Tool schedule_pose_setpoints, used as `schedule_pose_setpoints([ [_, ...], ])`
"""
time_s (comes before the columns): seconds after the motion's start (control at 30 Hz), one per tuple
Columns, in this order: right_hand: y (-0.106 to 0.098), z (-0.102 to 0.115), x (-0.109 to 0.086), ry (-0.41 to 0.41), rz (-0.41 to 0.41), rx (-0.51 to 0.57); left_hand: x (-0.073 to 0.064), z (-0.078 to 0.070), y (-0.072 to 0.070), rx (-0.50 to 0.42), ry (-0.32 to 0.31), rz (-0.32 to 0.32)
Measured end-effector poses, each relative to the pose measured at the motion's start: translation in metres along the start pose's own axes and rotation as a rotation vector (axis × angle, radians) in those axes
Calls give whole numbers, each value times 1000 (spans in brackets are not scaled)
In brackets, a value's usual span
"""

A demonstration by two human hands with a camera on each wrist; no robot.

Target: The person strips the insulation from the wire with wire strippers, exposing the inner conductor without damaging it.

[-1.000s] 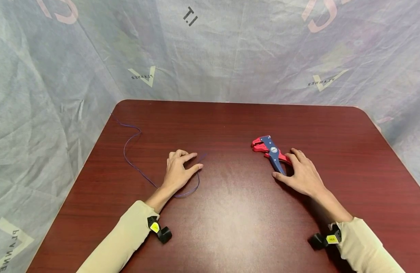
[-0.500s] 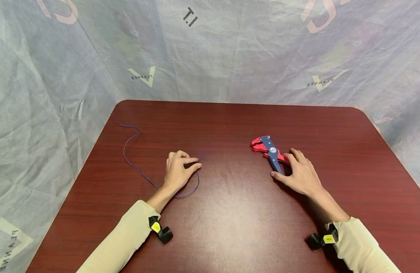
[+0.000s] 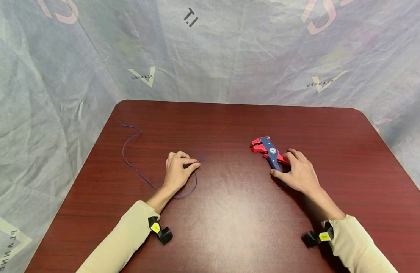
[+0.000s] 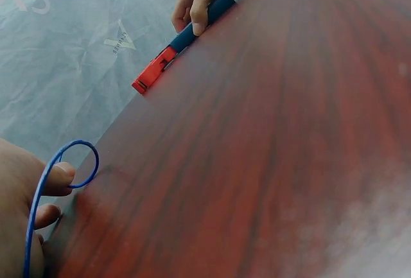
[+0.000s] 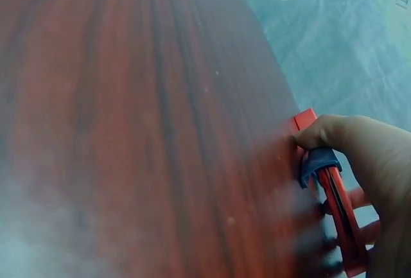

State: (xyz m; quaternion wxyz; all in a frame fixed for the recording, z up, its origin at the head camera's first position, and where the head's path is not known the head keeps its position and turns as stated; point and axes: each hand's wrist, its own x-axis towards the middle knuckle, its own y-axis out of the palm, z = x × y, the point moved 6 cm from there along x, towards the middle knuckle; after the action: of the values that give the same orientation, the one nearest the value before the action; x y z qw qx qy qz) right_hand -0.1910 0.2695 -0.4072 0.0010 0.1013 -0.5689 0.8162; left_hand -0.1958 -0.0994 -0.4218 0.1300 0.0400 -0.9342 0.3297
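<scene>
My left hand [image 3: 177, 172] is low over the table, left of centre, pinching a thin blue-purple wire [image 3: 196, 179] between thumb and forefinger. A short end of the wire pokes out past the fingertips, and the rest loops back under the wrist. In the left wrist view the wire [image 4: 36, 201] arcs over the thumb. Across the table, my right hand [image 3: 300, 174] grips the handles of a wire stripper [image 3: 272, 151] with a blue body and red jaws. The tool's head points away and to the left; palm and fingers cover part of its handles.
From the left hand, the wire's long tail snakes to the far left edge of the dark red wood table [image 3: 223, 125]. Grey printed sheeting [image 3: 210, 57] hangs behind and beside the table. Each wrist carries a small black camera.
The left thumb and forefinger have drawn together on the wire. The right hand has closed further round the wire stripper's handles, and its forearm has shifted slightly left.
</scene>
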Motion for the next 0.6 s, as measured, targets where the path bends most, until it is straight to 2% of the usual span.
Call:
schedule_pose_setpoints([
  [0.17,0,2,4,28,49,19,0,0,-1,-1,4,-2],
  [0.43,0,-1,13,90,228,24,1,0,-1,0,-1,1],
  [0.6,2,-3,18,128,302,37,1,1,0,-6,-3,3],
])
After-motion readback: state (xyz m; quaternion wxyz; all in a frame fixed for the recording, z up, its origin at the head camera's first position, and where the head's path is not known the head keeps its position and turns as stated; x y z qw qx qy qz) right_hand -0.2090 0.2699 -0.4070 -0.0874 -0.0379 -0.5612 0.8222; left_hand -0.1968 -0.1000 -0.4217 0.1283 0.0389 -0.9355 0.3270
